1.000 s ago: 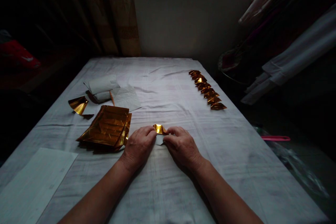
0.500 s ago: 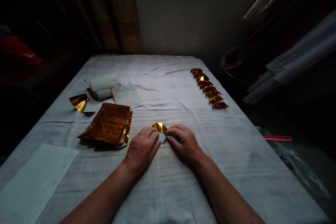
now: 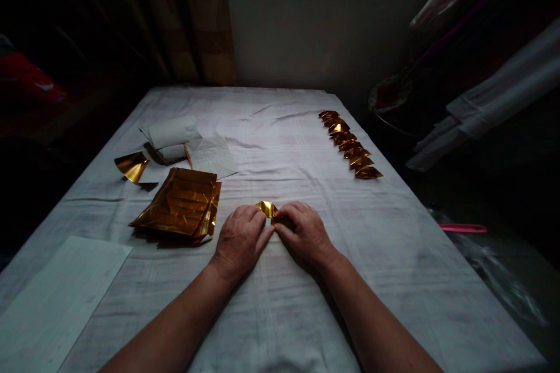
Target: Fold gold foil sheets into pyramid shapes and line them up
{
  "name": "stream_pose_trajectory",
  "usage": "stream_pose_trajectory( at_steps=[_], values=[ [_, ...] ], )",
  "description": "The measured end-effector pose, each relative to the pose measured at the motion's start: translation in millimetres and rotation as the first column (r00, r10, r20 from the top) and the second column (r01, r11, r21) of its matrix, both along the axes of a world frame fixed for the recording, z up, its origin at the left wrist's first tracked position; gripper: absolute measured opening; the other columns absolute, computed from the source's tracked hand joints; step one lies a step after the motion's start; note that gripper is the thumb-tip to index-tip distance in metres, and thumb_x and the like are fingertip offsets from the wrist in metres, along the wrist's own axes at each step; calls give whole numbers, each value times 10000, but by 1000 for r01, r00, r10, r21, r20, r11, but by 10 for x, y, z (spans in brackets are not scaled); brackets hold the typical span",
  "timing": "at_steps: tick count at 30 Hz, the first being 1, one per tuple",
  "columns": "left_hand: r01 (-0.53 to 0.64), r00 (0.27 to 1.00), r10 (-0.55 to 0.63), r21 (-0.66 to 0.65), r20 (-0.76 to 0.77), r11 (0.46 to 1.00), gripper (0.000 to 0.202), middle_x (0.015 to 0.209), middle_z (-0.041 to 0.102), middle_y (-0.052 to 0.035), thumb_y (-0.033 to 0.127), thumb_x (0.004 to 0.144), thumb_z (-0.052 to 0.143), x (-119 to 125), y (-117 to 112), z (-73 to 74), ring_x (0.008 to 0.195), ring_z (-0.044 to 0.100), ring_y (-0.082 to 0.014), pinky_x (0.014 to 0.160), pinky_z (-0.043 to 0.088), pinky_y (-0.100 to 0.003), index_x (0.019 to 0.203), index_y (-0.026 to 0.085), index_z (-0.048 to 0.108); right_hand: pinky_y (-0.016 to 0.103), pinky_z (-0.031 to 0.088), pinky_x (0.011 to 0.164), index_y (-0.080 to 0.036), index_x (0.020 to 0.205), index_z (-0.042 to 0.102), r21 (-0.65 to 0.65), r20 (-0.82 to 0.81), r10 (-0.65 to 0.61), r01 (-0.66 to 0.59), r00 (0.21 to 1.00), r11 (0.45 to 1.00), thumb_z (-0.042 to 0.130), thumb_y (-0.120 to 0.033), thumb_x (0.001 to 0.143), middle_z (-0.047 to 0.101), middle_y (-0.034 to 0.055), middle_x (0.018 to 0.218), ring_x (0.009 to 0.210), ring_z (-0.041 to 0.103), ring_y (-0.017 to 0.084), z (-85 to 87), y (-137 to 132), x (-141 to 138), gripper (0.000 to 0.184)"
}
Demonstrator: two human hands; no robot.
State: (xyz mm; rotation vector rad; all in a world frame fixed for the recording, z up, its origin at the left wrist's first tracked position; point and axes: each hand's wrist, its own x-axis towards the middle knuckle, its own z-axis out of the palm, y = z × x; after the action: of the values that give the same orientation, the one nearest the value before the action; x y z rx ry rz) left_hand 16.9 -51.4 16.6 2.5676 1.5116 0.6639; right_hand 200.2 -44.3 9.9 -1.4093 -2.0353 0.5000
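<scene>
A small sheet of gold foil paper [image 3: 266,208], partly folded, lies on the cloth between my two hands. My left hand [image 3: 240,239] grips its left side, fingers bent and thumb pointing toward the right. Opposite, my right hand [image 3: 303,232] pinches the right side, its thumb nearly meeting the left thumb. The fingers hide most of the paper's near part. Left of my hands sits a stack of gold foil paper [image 3: 181,201]. Along the far right, several folded gold paper pieces [image 3: 344,143] stand in a slanting row.
The table has a pale checked cloth [image 3: 280,315]. Crumpled grey-white paper [image 3: 212,155] and a curled gold foil scrap [image 3: 132,166] lie behind the stack. A white sheet [image 3: 65,297] is at the near left. Beyond the right edge are a pink handle [image 3: 464,228] and hanging clothes [image 3: 494,93].
The pale near flap of the foil paper no longer shows between my hands. My thumbs have come closer together, and the view has shifted slightly.
</scene>
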Motion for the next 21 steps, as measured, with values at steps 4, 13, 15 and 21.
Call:
stream_pose_trajectory(
  at_steps=[4,13,15,21],
  values=[
    [-8,1000,8,-4,19,1000,117,976,639,-75,293,906,595,6,2,-23,956,563,-247,873,487,-401,852,191,574,334,426,806,-237,871,637,-14,9,20,-20,1000,1000,684,-179,796,668,17,909,885,600,195,26,3,10,106],
    [-21,1000,22,-35,14,999,82,945,624,-64,255,854,623,26,6,24,948,554,-246,850,471,-392,817,205,569,331,449,810,-234,878,644,2,-36,42,-42,998,999,618,-155,845,671,25,899,869,604,190,-23,44,57,90],
    [-20,1000,21,-38,16,999,79,949,625,-65,251,849,623,26,6,23,953,552,-246,851,469,-391,816,206,568,327,457,797,-231,874,642,16,-54,47,-46,997,999,591,-138,860,669,25,879,846,606,185,-41,55,69,107],
    [-19,1000,20,-32,9,999,92,967,626,-68,266,844,637,20,0,26,957,551,-250,866,470,-395,834,206,568,333,464,806,-235,881,672,47,-64,51,-48,997,998,600,-133,868,676,29,897,865,614,190,-65,41,66,125]
  ],
)
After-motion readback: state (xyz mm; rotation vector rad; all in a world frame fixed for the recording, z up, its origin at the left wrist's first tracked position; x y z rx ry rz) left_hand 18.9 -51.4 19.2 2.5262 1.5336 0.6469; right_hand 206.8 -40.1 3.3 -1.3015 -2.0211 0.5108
